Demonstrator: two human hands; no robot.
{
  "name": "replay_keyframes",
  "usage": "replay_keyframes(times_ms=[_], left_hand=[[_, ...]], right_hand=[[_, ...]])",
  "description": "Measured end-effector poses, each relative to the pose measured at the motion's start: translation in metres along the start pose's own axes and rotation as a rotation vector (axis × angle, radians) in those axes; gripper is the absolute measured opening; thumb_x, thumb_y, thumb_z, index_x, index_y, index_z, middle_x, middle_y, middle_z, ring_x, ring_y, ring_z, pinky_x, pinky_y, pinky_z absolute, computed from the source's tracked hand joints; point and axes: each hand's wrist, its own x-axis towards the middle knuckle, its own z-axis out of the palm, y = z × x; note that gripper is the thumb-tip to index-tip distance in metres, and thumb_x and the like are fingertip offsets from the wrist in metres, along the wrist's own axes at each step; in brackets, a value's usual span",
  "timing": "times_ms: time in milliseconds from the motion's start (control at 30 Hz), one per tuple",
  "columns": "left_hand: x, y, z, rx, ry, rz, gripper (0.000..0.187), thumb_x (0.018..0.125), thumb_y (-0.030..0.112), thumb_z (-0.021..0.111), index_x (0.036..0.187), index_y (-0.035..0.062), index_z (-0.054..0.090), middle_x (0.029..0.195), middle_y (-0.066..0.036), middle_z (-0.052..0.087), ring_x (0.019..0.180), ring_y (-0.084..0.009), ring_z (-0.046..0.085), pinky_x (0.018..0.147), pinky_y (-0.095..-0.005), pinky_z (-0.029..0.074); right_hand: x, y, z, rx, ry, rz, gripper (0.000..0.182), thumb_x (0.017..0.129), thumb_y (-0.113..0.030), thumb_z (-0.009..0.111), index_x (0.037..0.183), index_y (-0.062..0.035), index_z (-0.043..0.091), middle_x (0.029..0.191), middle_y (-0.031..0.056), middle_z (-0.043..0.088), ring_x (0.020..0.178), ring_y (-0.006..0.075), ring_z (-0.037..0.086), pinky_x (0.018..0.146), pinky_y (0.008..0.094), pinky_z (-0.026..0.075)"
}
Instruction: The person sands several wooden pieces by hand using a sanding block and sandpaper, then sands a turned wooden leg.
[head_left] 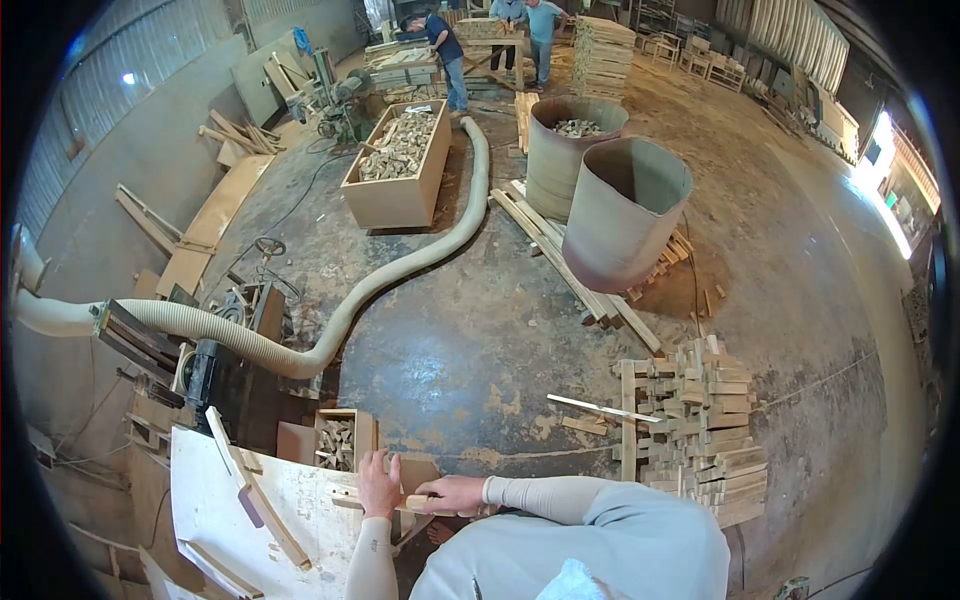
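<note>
At the right edge of a white-topped worktable, both hands are on a short piece of wood. My left hand lies across it, fingers pointing away from me and partly bent around it. My right hand grips its right part, thumb and fingers closed. The end left of my left hand rests over the tabletop. A long wooden fence strip runs diagonally over the table to the left. Just beyond the hands stands a wooden box holding small offcuts.
A motor machine with a thick ribbed hose stands beyond the table. Stacked wooden pieces lie on the floor to my right. Farther off are two large drums, a crate of offcuts and several people.
</note>
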Motion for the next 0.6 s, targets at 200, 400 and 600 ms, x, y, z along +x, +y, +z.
replay_keyframes(times_ms=[200,400,600], left_hand=[[-0.01,-0.018,-0.003,-0.274,0.0,-0.032,0.026,0.105,0.023,0.075,0.122,0.0037,0.075,0.113,-0.018,0.072,0.108,-0.0406,0.069,0.092,-0.0498,0.056],[-0.053,-0.082,-0.078,-0.383,0.3,-0.068,0.03,0.101,0.021,0.08,0.125,0.0032,0.074,0.126,-0.02,0.073,0.12,-0.0417,0.069,0.104,-0.0484,0.056],[-0.149,-0.24,-0.195,0.053,0.764,-0.303,0.038,0.101,0.021,0.078,0.134,0.0057,0.071,0.144,-0.024,0.064,0.136,-0.0462,0.061,0.114,-0.0531,0.052]], right_hand=[[0.036,0.011,0.034,-0.361,0.057,-0.101,0.075,0.102,-0.064,0.07,0.137,0.0018,0.064,0.126,0.0315,0.074,0.115,0.0496,0.072,0.101,0.0551,0.055],[0.069,-0.016,0.094,-0.446,0.251,0.012,0.07,0.096,-0.06,0.082,0.139,-0.0064,0.071,0.128,0.0259,0.077,0.118,0.0437,0.075,0.101,0.0504,0.058],[0.081,-0.052,0.141,-0.453,0.325,0.021,0.061,0.099,-0.045,0.082,0.142,-0.0052,0.066,0.116,0.0266,0.079,0.108,0.0451,0.078,0.093,0.0506,0.061]])
